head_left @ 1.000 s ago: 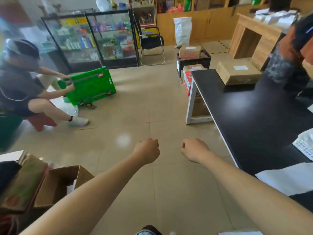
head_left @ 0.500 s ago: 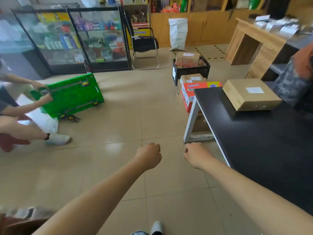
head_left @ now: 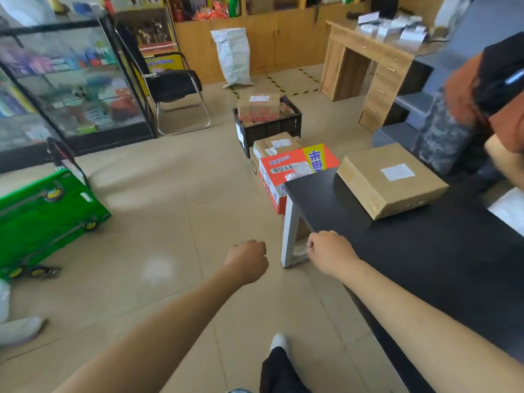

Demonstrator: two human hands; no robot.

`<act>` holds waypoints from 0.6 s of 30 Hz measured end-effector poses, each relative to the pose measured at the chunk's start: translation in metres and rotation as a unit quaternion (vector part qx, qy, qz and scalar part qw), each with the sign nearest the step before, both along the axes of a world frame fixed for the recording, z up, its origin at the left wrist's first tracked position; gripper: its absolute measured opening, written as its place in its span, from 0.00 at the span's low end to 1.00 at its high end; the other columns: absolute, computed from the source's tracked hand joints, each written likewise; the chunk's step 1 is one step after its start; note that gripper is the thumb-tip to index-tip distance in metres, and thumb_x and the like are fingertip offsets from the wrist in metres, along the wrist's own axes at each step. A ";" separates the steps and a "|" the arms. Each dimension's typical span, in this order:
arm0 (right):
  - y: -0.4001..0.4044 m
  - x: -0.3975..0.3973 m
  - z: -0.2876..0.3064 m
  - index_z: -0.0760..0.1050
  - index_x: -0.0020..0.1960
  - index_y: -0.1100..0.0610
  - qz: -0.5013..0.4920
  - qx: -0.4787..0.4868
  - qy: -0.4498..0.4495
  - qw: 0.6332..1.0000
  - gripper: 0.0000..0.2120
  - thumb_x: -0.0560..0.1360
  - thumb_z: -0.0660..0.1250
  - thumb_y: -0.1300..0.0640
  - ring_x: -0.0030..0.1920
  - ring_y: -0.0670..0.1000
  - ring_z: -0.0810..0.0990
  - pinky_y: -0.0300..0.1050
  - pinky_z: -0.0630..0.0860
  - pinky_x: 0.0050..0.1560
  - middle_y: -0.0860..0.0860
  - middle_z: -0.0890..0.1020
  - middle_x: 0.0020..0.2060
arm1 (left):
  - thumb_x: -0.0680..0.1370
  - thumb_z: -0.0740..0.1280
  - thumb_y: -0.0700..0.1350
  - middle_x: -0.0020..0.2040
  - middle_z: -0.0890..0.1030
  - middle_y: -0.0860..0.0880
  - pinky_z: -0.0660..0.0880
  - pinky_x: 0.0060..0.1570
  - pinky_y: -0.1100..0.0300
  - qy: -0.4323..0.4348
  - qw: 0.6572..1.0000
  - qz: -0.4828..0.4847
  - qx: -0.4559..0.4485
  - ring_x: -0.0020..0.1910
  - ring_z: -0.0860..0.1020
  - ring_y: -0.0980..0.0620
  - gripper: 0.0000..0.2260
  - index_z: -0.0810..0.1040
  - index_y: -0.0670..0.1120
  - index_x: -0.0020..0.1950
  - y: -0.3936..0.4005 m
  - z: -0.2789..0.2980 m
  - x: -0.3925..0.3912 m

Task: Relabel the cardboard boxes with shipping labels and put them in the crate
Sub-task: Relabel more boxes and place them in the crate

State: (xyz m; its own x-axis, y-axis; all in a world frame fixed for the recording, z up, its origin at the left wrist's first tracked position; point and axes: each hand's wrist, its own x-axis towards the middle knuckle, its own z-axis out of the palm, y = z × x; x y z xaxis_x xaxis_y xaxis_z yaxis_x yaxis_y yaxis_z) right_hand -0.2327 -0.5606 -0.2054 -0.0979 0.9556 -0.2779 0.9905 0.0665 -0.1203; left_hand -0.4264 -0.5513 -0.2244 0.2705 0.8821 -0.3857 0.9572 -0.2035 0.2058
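A brown cardboard box [head_left: 391, 180] with a white label lies on the black table [head_left: 425, 251] at the right. Beyond the table's end a black crate [head_left: 269, 129] on the floor holds a labelled box [head_left: 258, 106]. In front of the crate stand a taped brown box [head_left: 276, 144] and a red printed box [head_left: 295, 171]. My left hand [head_left: 248, 262] is a fist over the floor, holding nothing. My right hand [head_left: 330, 252] is curled at the table's near corner, also holding nothing. Both hands are well short of the boxes.
A green folding cart [head_left: 42, 219] lies at the left, with a glass display cabinet [head_left: 71, 80] and a black chair [head_left: 175, 89] behind it. A white sack [head_left: 232, 55] and a wooden desk [head_left: 368, 63] stand at the back. Another person [head_left: 499, 92] is at the right.
The view has swung right and forward toward the table and crate. The seated person at the left has slid out of view. Both fists stay curled.
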 end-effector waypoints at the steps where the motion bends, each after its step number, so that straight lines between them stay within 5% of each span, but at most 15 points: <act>1: 0.016 0.008 0.000 0.74 0.59 0.55 -0.013 -0.004 0.003 1.000 0.12 0.80 0.56 0.55 0.58 0.55 0.73 0.48 0.72 0.55 0.53 0.77 0.57 | 0.80 0.56 0.47 0.63 0.74 0.45 0.67 0.60 0.54 0.007 1.000 -0.014 -0.001 0.62 0.73 0.44 0.15 0.72 0.46 0.65 0.021 0.002 0.008; 15: 0.163 0.087 -0.007 0.74 0.58 0.55 -0.241 -0.042 0.022 0.969 0.12 0.80 0.54 0.55 0.57 0.54 0.76 0.47 0.74 0.55 0.52 0.79 0.55 | 0.80 0.57 0.45 0.60 0.77 0.44 0.73 0.57 0.51 0.009 0.974 -0.228 0.007 0.60 0.75 0.43 0.13 0.74 0.42 0.60 0.263 0.012 0.114; 18: 0.178 0.105 -0.009 0.73 0.44 0.55 -0.322 -0.056 0.015 0.945 0.10 0.80 0.55 0.56 0.43 0.52 0.76 0.44 0.73 0.42 0.51 0.78 0.43 | 0.81 0.56 0.44 0.61 0.76 0.44 0.73 0.56 0.52 -0.002 0.953 -0.303 0.009 0.60 0.75 0.45 0.13 0.74 0.42 0.61 0.308 0.007 0.151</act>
State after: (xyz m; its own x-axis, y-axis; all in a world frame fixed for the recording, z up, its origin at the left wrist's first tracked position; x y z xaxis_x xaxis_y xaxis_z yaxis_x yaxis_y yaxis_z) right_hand -0.1277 -0.3824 -0.2148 0.4852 0.7842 -0.3867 0.8171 -0.5641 -0.1189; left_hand -0.2755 -0.2428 -0.2177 0.7335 0.5705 -0.3695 0.6625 -0.7217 0.2007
